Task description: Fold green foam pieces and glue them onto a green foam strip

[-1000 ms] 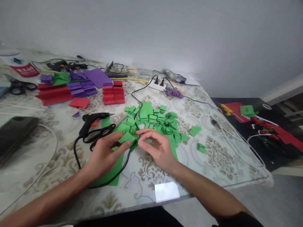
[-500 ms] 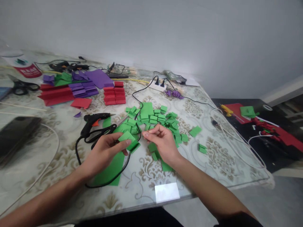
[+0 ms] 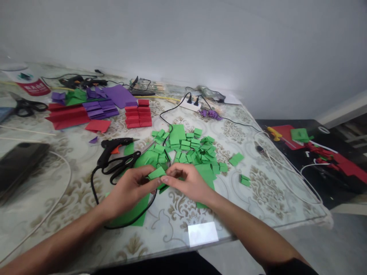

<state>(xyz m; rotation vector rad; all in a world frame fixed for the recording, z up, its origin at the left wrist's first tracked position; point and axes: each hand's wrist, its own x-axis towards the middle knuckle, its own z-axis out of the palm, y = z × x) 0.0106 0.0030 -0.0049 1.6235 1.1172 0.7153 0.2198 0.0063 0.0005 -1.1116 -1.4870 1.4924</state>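
Between my hands is a folded piece of green paper [image 3: 156,173]. My left hand [image 3: 133,187] pinches it from the left with thumb and fingers. From the right, my right hand [image 3: 186,181] closes on its edge, thumb and fingertips pressed together; part of the paper is covered by the fingers. Beyond the hands lies a heap of small folded green papers [image 3: 200,149]. Left of it are black-handled scissors [image 3: 123,164] and a black glue gun [image 3: 110,151], whose cord loops beneath my hands. A larger green sheet [image 3: 129,214] lies under my left wrist.
Folded red papers [image 3: 139,116] and purple papers [image 3: 100,109] lie at the back left. A white power strip [image 3: 190,104] holds two plugs near the wall. A phone [image 3: 21,164] rests at left, and a black side table [image 3: 304,130] stands at right.
My right hand has moved left and down to meet the green paper in my left hand. The paper has turned slightly, and more green sheet shows where the right hand was.
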